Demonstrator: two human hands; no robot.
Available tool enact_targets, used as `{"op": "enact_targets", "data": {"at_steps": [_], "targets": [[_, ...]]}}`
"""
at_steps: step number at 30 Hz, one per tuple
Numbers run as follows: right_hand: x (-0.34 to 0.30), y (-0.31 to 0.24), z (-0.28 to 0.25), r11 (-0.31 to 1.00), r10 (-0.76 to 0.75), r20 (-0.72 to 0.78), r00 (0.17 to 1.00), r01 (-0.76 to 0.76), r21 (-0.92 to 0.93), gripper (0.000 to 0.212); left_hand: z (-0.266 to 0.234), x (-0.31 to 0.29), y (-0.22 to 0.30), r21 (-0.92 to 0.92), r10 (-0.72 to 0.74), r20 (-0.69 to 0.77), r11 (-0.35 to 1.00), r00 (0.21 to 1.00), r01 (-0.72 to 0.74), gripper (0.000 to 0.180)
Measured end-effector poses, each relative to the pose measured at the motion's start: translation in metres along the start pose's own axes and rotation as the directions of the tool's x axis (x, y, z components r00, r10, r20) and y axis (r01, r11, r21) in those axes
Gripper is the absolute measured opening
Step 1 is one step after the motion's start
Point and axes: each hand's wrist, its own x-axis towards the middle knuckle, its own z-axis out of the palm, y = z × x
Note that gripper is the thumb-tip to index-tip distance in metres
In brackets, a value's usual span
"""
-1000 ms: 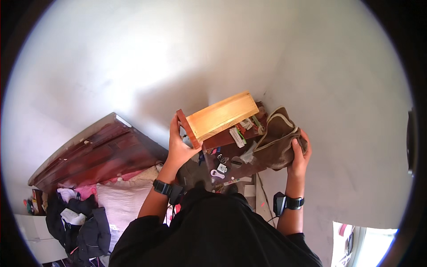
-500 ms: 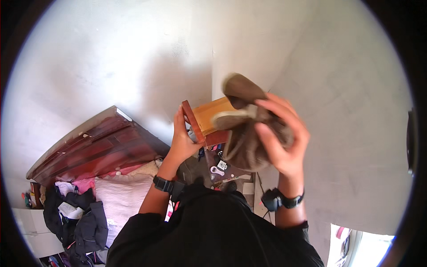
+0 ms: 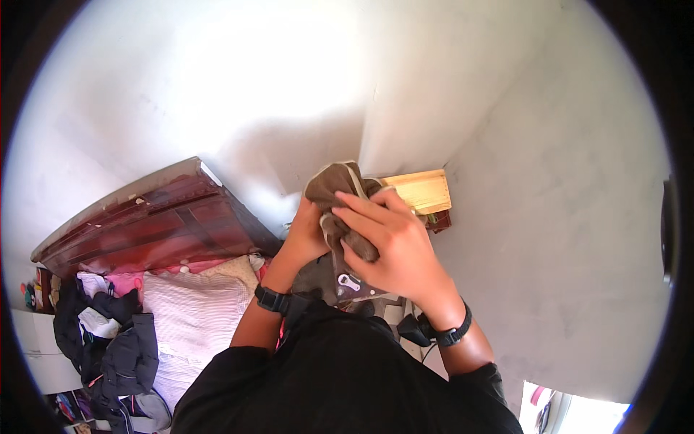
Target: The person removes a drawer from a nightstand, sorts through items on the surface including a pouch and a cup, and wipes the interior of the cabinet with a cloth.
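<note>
A crumpled brown cloth item (image 3: 334, 184) with pale trim is bunched between my hands in front of my chest. My left hand (image 3: 309, 235) grips it from the left, with most of its fingers hidden behind the folds. From the right, my right hand (image 3: 390, 242) lies across it, fingers bent and pressed into the fabric. Behind and right of the cloth, the end of a light yellow wooden piece (image 3: 423, 192) shows, with a reddish wooden part (image 3: 439, 220) below it. The cloth and my right hand cover the rest of that wood.
Pale walls (image 3: 528, 181) meet in a corner ahead. To the left stands a dark red wooden headboard (image 3: 166, 224) beside a bed with a striped cover (image 3: 191, 311) and dark clothes (image 3: 126, 362). A white object (image 3: 348, 282) lies on a low dark surface beneath my hands.
My right hand has brought the cloth left and down to my left hand. My left hand has come off the reddish end of the wooden piece and now holds the cloth.
</note>
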Motion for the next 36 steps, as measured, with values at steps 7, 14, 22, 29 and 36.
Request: {"op": "enact_targets", "data": {"at_steps": [7, 14, 22, 29, 36], "targets": [[-0.083, 0.031, -0.004, 0.975, 0.084, 0.095, 0.992, -0.101, 0.198, 0.036, 0.004, -0.002, -0.011, 0.303, 0.21, -0.072, 0.936, 0.975, -0.179, 0.118], [-0.215, 0.064, 0.013, 0.77, 0.587, -0.169, 0.792, -0.48, 0.421, 0.033, 0.005, 0.016, -0.003, 0.344, 0.169, -0.148, 0.932, 0.975, -0.109, 0.112], [-0.362, 0.103, 0.054, 0.281, 0.917, -0.397, -0.026, -0.664, 0.693, 0.035, 0.001, 0.03, -0.022, 0.039, -0.055, -0.271, 0.997, 0.961, 0.068, 0.123], [-0.376, 0.108, 0.049, 0.222, 0.888, -0.444, -0.117, -0.737, 0.638, 0.034, -0.035, -0.003, 0.005, -0.153, -0.076, -0.383, 0.988, 0.921, 0.018, 0.091], [-0.35, 0.13, 0.064, 0.108, 0.986, -0.159, -0.058, -0.507, 0.855, 0.035, -0.096, -0.091, 0.006, -0.395, -0.336, -0.502, 0.909, 0.797, 0.135, 0.078]]}}
